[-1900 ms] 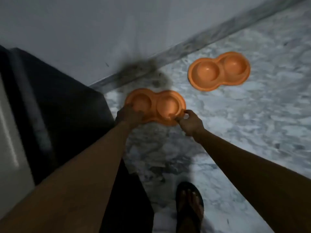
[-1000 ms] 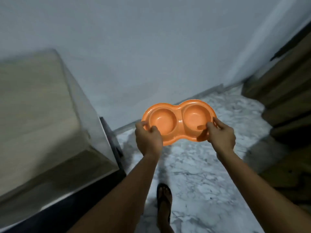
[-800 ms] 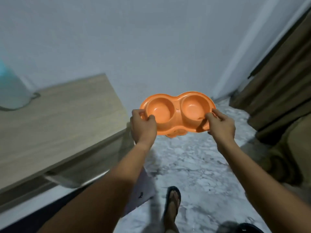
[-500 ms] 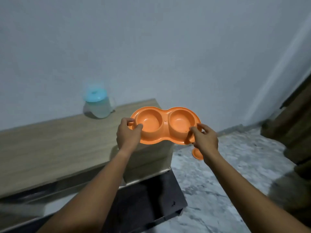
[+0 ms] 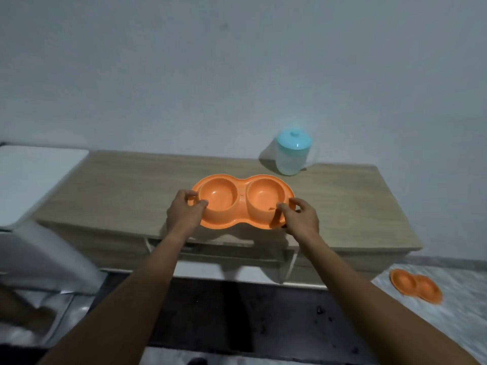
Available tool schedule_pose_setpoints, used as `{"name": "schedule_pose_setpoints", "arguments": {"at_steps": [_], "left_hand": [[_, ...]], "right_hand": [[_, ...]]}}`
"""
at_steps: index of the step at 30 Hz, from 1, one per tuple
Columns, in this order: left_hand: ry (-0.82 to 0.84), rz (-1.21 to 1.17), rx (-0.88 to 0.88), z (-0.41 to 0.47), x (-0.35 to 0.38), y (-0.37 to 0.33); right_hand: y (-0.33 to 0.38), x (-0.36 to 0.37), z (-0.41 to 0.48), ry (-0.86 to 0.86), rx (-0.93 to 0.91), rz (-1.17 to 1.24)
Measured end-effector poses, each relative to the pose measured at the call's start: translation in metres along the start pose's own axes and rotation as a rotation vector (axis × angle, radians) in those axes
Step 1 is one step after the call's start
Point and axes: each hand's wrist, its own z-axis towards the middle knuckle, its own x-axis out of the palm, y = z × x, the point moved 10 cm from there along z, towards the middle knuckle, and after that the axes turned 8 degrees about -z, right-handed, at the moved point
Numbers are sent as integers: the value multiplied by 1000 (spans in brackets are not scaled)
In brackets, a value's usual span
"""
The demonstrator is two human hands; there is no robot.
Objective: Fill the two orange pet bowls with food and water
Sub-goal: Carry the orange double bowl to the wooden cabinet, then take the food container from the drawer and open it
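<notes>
An orange double pet bowl (image 5: pixel 242 200) is held level just over the front part of a wooden cabinet top (image 5: pixel 126 188). My left hand (image 5: pixel 184 213) grips its left rim, thumb inside the left cup. My right hand (image 5: pixel 299 218) grips the right rim, fingers curled over the edge. Both cups look empty apart from a small dark speck in the right one. A second orange double bowl (image 5: pixel 416 285) lies on the marble floor at the lower right.
A translucent container with a light blue lid (image 5: pixel 292 152) stands at the back of the cabinet top by the wall. A white surface (image 5: pixel 31 177) adjoins the cabinet on the left. Below the cabinet front is a dark base (image 5: pixel 237 312).
I lifted the bowl off the floor, turned left and carried it over the wooden cabinet top. The blue-lidded container now lies to the right of the bowl.
</notes>
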Motion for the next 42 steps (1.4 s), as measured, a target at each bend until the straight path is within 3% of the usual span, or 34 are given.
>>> {"name": "schedule_pose_setpoints", "arguments": {"at_steps": [7,14,22,27,32,38,42], "left_hand": [[104,124,-97,131,-20,78],[148,193,-74,186,-13,119],[105,164,-81,166,-20,116],[-14,145,16,99,-51,125],[-76,308,111,26,-73,149],[28,316,-82,-17,-91,202],[84,269,-136,10,-81,233]], "right_hand": [[2,122,63,-43,125,-116],[-9,169,89,-131,163,-205],[-9,173,72,-62,78,-247],[-16,173,1,13,-77,-244],[-41,195,-74,127,-267,-260],[-93,245,-107,376,-197,-399],[-115,271,-92,377,-109,-377]]}}
